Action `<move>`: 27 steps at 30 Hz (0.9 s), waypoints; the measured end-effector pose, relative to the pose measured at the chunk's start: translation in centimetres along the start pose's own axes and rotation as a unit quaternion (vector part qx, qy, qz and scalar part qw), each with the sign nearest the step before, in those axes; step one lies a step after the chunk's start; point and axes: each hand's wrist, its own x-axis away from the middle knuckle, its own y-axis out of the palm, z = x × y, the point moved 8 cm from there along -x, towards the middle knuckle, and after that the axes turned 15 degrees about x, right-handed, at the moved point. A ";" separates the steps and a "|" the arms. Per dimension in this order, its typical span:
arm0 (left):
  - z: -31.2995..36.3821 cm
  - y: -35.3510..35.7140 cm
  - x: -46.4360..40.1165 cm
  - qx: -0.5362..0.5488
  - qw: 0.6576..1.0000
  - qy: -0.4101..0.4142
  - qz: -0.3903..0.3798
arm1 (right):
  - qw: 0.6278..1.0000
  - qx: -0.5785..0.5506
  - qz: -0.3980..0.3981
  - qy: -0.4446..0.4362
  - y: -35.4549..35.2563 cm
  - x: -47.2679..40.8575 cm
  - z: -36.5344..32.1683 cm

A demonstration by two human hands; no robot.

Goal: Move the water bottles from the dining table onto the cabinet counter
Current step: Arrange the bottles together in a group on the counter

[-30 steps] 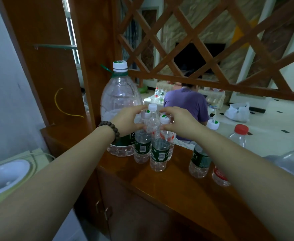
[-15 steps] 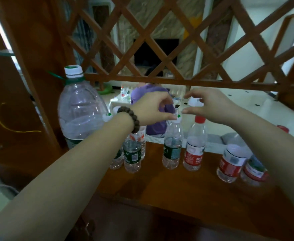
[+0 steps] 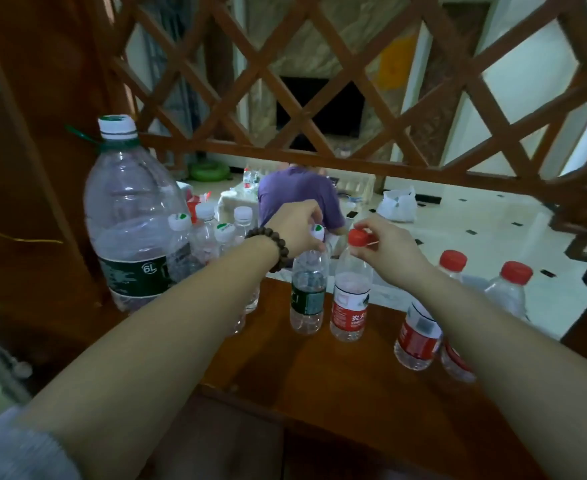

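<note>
Both hands have dropped lower since half a second ago and now sit right on two bottle tops instead of hovering above them; the bottles themselves haven't budged. Left hand (image 3: 297,228), the one with the bead bracelet (image 3: 272,248), is curled around the white cap of the green bottle (image 3: 307,294). Right hand (image 3: 384,249) pinches the red cap of the red bottle (image 3: 350,299) with its fingertips. Those two stand upright, just beside each other, on the wooden counter (image 3: 320,372). Left of them there's a cluster of small white-capped bottles (image 3: 216,244) tucked against the big jug (image 3: 131,216) marked 6L. Off to the right, two more red-cap bottles (image 3: 420,336) stand near the counter's edge, partly hidden by the right forearm. Lattice screen (image 3: 354,98) behind, and a person in a purple shirt (image 3: 299,195) beyond it.
</note>
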 end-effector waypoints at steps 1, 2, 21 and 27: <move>-0.1 -0.4 0.1 0.007 1.000 -0.009 0.012 | 1.000 0.005 0.009 -0.009 0.0 -0.1 0.0; -0.1 -1.0 0.2 0.013 0.999 -0.016 0.024 | 1.000 0.009 0.016 -0.016 0.1 -0.2 0.1; -3.4 -4.7 -0.7 -0.112 0.993 -0.045 0.008 | 0.995 -0.067 -0.007 -0.076 2.6 -3.5 -4.1; -3.8 -4.7 -0.4 -0.131 0.991 -0.033 -0.003 | 0.994 -0.070 -0.019 -0.085 3.1 -3.6 -5.6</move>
